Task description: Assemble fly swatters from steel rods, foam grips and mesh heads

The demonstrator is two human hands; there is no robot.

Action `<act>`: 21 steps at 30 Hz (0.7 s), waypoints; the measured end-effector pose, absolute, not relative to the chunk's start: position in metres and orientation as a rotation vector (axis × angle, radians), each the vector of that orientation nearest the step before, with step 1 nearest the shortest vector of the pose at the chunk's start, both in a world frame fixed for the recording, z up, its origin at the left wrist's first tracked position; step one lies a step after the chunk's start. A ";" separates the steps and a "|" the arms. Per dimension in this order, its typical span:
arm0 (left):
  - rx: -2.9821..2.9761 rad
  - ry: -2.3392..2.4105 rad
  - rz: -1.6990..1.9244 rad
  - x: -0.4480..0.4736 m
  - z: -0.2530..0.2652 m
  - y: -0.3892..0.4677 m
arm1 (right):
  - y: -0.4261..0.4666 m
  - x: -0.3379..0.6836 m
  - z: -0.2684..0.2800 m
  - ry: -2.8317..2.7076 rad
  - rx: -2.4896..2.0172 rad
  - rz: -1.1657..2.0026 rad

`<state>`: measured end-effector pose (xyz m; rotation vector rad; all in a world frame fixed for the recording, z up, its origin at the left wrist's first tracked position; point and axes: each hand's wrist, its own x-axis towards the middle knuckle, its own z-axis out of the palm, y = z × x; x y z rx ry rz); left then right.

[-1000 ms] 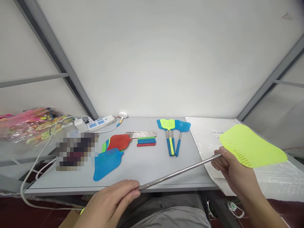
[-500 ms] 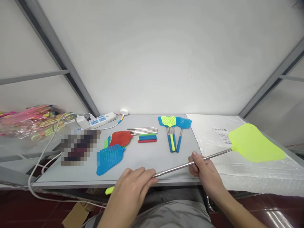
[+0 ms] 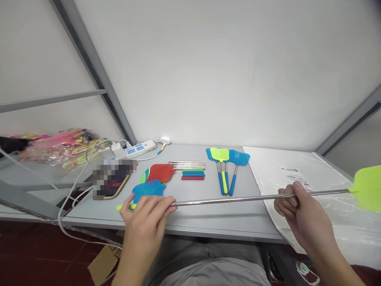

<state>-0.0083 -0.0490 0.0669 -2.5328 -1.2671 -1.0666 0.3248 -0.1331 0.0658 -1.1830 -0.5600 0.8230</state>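
Grey table, near side: left hand closed round yellow swatter handle, right hand gripping its rod, probably extending; next needs straight pull.

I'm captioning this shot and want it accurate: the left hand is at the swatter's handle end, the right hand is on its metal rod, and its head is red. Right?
Not quite: the head of the swatter is yellow, as the head-camera view shows. The left hand is at the handle end and the right hand on the metal rod.
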 end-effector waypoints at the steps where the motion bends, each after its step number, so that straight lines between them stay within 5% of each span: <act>1: -2.514 -1.258 -1.106 0.000 0.066 -0.052 | -0.133 0.321 0.061 -0.593 -1.209 0.839; 7: -2.577 -1.244 -1.258 0.048 0.059 -0.077 | -0.134 0.287 0.035 -0.948 -1.297 1.050; 12: -2.293 -1.110 -1.881 0.066 0.036 -0.102 | -0.132 0.274 0.036 -0.862 -1.199 1.069; 16: -2.785 -0.841 -2.212 0.080 0.016 -0.112 | -0.131 0.268 0.039 -0.753 -1.125 1.060; 21: -3.044 -1.504 -2.725 0.098 0.007 -0.104 | -0.132 0.252 0.035 -0.957 -1.204 1.098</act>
